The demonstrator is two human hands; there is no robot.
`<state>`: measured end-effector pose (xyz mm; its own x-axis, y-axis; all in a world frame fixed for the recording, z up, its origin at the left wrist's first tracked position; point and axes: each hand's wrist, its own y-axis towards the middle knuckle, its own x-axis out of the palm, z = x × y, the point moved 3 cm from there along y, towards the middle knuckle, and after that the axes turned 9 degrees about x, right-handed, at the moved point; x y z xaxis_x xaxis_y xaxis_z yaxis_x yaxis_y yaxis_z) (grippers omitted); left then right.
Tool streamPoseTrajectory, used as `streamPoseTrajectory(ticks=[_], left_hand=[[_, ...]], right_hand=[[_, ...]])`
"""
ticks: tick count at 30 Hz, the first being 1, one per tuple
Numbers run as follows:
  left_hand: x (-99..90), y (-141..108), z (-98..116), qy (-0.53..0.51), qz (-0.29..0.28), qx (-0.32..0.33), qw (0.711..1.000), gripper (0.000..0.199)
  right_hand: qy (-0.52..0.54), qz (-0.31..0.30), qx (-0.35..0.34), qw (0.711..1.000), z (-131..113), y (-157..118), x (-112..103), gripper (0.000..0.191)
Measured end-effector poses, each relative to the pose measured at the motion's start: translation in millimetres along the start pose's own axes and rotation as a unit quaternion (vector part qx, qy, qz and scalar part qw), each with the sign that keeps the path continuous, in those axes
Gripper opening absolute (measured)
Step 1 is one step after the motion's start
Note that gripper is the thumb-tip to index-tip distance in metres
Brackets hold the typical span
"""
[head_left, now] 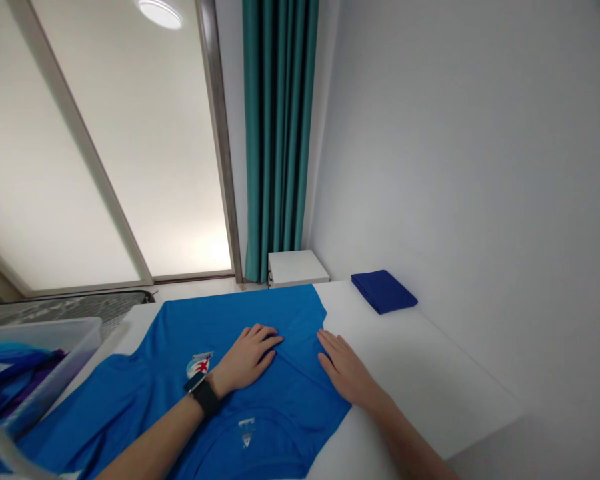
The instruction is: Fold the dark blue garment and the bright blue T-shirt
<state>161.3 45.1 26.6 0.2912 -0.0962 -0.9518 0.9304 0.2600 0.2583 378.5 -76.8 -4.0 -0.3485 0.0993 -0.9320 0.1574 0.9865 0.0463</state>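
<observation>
A blue T-shirt (220,313) lies spread on the white table, its neckline toward me and one sleeve stretched out to the left. A small red and white print shows on its chest, and a label inside the collar. My left hand (250,357), with a dark watch (203,395) on the wrist, rests flat on the middle of the shirt, fingers apart. My right hand (347,370) lies on the shirt's right edge with its fingers stretched out. Neither hand grips the cloth.
A folded dark blue cloth (384,292) lies at the table's (400,360) back right by the wall. To the left stands a clear plastic bin (87,333) with blue and purple clothes. Beyond the table are a white cabinet (297,268) and a green curtain (280,133).
</observation>
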Motion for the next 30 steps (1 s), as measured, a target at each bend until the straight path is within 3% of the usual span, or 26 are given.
streamPoseTrajectory(ticks=[8,11,14,19,24,30], left_hand=[[-0.2,2,-8,-0.036,0.02,-0.032,0.999,0.046],[-2.8,11,1,-0.024,0.012,-0.001,1.0,0.048],[-0.4,31,23,-0.015,-0.006,0.058,0.998,0.05],[27.6,73,54,0.007,-0.019,0.092,0.996,0.049],[58.6,93,47,0.026,-0.037,0.029,0.999,0.051],[63.9,91,41,0.048,-0.02,-0.004,0.999,0.058]], right_hand=[[0.047,0.07,-0.014,0.996,23,-14,2,0.05],[0.033,0.08,-0.031,0.996,16,-28,-4,0.049],[-0.007,0.07,-0.071,0.995,6,-44,-6,0.049],[-0.09,0.045,-0.098,0.99,1,-60,-1,0.054],[-0.119,0.034,-0.097,0.988,1,-65,-3,0.058],[-0.129,0.04,-0.105,0.985,0,-73,-5,0.059]])
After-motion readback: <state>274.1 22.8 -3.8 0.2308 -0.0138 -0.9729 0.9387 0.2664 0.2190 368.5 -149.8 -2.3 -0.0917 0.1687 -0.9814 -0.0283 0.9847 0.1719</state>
